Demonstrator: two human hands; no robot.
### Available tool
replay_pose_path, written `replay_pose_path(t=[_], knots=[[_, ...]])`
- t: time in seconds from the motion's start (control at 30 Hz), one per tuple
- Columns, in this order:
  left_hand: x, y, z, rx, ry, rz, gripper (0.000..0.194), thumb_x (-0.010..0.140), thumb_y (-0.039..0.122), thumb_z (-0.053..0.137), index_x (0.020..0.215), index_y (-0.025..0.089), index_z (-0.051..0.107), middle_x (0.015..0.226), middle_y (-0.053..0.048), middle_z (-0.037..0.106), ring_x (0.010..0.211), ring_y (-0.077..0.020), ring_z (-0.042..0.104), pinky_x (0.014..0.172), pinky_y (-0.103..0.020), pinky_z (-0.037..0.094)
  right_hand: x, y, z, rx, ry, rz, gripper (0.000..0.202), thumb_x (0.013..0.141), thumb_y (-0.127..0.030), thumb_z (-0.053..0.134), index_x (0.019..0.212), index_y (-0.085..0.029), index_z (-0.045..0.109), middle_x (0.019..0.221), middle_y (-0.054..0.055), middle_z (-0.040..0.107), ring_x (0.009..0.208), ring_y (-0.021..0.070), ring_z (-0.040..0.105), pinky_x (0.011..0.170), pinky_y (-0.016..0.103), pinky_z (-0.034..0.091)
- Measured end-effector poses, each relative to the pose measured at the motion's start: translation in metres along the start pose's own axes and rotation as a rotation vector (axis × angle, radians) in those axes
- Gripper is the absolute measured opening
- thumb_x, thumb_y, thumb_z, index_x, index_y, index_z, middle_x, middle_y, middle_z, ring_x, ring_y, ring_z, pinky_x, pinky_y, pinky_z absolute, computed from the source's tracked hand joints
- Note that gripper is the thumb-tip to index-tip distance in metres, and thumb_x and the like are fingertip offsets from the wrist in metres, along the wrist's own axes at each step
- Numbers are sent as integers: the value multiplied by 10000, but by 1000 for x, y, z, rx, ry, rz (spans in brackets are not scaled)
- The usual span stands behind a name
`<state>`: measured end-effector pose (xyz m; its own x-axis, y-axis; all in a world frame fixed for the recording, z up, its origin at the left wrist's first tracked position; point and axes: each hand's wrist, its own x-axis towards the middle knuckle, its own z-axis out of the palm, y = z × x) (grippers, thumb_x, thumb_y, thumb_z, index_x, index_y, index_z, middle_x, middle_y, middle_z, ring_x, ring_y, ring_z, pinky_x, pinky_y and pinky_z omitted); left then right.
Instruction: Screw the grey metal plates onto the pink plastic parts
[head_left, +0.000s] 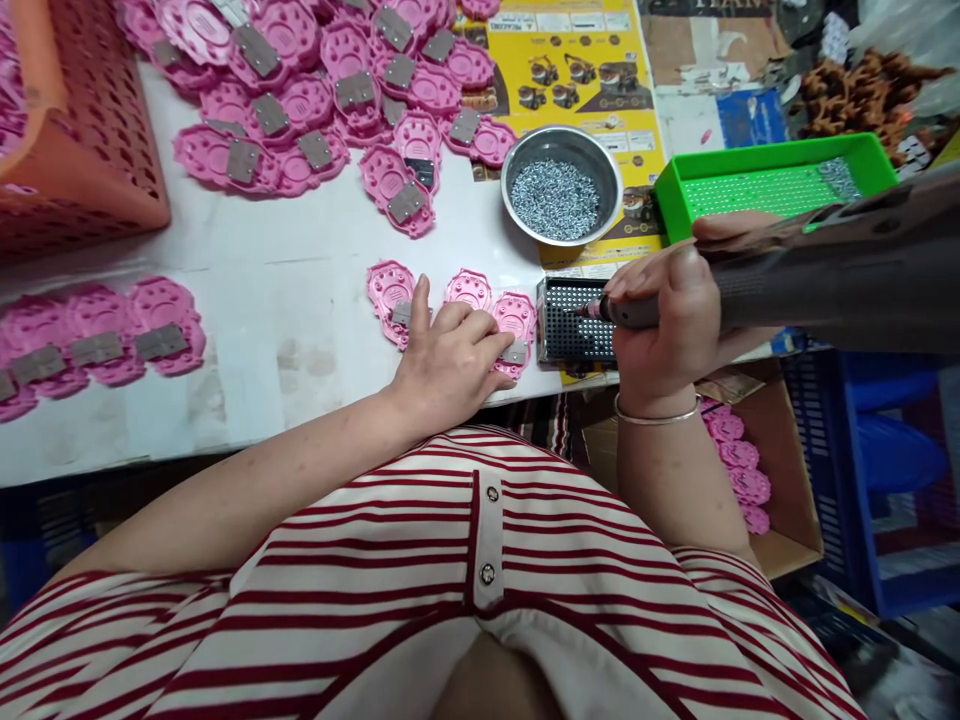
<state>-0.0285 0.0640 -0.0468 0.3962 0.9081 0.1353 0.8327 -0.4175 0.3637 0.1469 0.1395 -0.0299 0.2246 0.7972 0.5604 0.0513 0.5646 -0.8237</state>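
Observation:
My right hand point(667, 310) is wrapped round a dark electric screwdriver point(825, 270). Its tip reaches down to a black perforated screw tray point(566, 335) with small screws in its holes. Spread over a short row of pink plastic casings is my left hand point(454, 355), fingers apart, with fingertips resting on the casing nearest the tray point(514, 318). Another pink casing point(391, 290) with a grey cover lies at the left end of that row, partly under the hand. A third casing point(469, 288) shows behind the fingers.
A steel bowl of screws point(561, 200) stands behind the tray, with a green tray point(780, 160) to its right. Pink casings point(262, 110) are heaped at the back. More casings point(161, 325) line the left, near an orange basket point(90, 150). A cardboard box point(787, 480) sits below right.

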Motion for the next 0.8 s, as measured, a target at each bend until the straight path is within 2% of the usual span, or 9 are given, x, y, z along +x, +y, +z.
replay_pose_path(t=[0.2, 0.37, 0.5, 0.57, 0.67, 0.8], knots=[[0, 1, -1, -15, 4, -12, 268, 867, 368, 692, 1111, 262, 728, 1053, -67, 683, 1063, -320, 545, 1159, -767, 136, 1, 6, 0, 49, -28, 36, 274, 833, -513, 663, 991, -323, 543, 808, -14, 552, 483, 84, 416, 501, 334, 383], [0, 0, -1, -32, 0, -7, 284, 862, 378, 696, 1127, 280, 723, 1040, -60, 683, 1068, -323, 547, 1166, -759, 123, 3, 0, 4, 134, 22, -41, 182, 839, -383, 695, 978, -293, 619, 807, -18, 549, 466, 61, 462, 478, 297, 402], [0, -2, 0, -43, -5, -14, 294, 851, 409, 710, 1119, 290, 722, 1062, -56, 682, 1085, -320, 540, 1178, -739, 91, 2, -16, 7, 153, 64, -61, 125, 842, -331, 698, 955, -305, 652, 617, -57, 429, 458, 72, 455, 474, 273, 426], [0, -2, -1, -65, 19, -20, 326, 850, 424, 714, 1145, 286, 711, 1146, -62, 674, 1122, -313, 531, 1184, -712, 103, 0, -29, 7, 193, 19, -21, 80, 855, -315, 668, 935, -321, 660, 564, -72, 390, 459, 62, 449, 482, 243, 443], [2, -2, -2, -156, 82, -29, 368, 852, 412, 720, 1198, 291, 692, 1285, -64, 641, 1191, -298, 514, 1186, -647, 158, -3, -48, 8, 321, -81, 53, 73, 847, -303, 637, 897, -333, 681, 548, -80, 415, 455, 53, 468, 463, 215, 456], [8, 0, -4, -322, 90, 10, 382, 798, 416, 785, 1160, 317, 715, 1348, -40, 626, 1219, -253, 517, 1150, -498, 280, -5, -66, 12, 363, -142, 28, 70, 790, -311, 651, 849, -307, 689, 490, -86, 395, 370, 56, 420, 365, 226, 419]])
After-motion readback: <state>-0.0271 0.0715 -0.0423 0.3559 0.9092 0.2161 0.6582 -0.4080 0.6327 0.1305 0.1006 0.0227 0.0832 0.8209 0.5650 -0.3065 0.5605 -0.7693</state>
